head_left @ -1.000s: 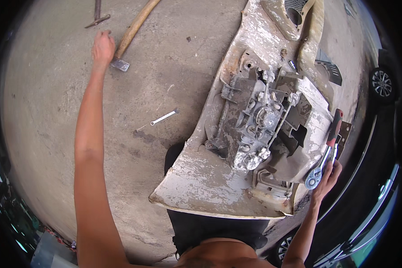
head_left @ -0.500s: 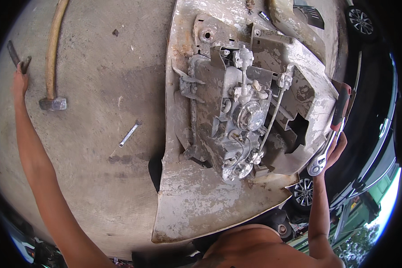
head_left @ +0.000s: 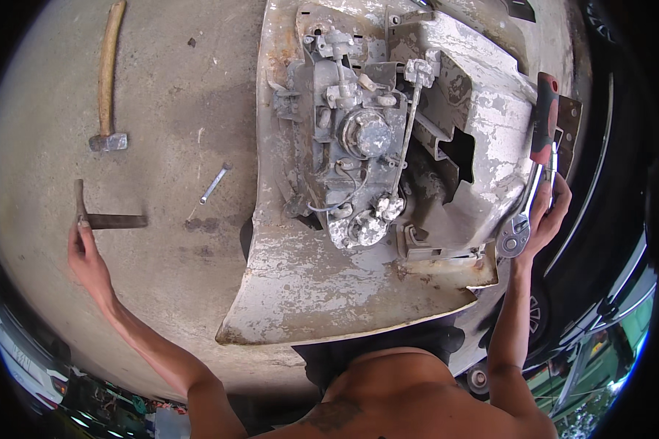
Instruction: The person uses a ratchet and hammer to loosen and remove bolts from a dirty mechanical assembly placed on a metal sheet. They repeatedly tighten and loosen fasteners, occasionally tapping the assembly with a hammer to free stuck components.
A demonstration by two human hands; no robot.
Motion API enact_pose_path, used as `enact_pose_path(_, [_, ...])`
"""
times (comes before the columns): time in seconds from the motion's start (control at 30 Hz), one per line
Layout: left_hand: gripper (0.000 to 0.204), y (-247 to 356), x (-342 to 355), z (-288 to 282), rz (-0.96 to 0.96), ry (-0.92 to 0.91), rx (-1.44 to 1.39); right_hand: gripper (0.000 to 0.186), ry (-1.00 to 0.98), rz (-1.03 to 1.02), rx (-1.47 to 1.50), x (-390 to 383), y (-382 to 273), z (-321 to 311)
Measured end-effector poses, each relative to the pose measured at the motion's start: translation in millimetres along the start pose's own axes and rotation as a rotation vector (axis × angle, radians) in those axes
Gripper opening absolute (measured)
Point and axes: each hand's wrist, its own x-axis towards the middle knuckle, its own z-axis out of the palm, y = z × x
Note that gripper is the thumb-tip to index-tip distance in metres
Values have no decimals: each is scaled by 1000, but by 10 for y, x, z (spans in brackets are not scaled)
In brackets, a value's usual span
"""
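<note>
My left hand (head_left: 88, 256) grips a small dark metal hammer (head_left: 113, 219) by its head, its handle pointing right over the concrete. My right hand (head_left: 549, 223) is closed on a chrome ratchet (head_left: 514, 238) with a red-and-black grip and another slim chrome tool alongside it, partly hidden. Between my arms lies a large curved metal panel (head_left: 285, 285) with peeling pale paint, carrying a grimy mechanical assembly (head_left: 359, 139) with rods, a round cap and a thin hose. My right hand is at the panel's right edge.
A wooden-handled sledgehammer (head_left: 106, 88) lies on the concrete at upper left, and a combination wrench (head_left: 214, 183) lies left of the panel. A dark car (head_left: 593, 241) stands close along the right side. Another vehicle (head_left: 22, 366) shows at lower left.
My left hand reached to the small hammer, took hold of it and brought it nearer, below the sledgehammer. My right hand still holds the ratchet. The view has shifted and turned.
</note>
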Motion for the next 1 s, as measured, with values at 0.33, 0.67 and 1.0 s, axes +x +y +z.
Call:
enact_pose_path(0.33, [38,11,-454,1332,157,-525,266,35,17,-147,-41,19,-13,-58])
enact_pose_path(0.67, [37,-278,-453,1307,-179,-830,-401,44,64,-93,54,2,98,-54])
enact_pose_path(1.0, [36,-1300,-1992,2478,-24,78,-239,46,83,-23,209,-14,-55,15])
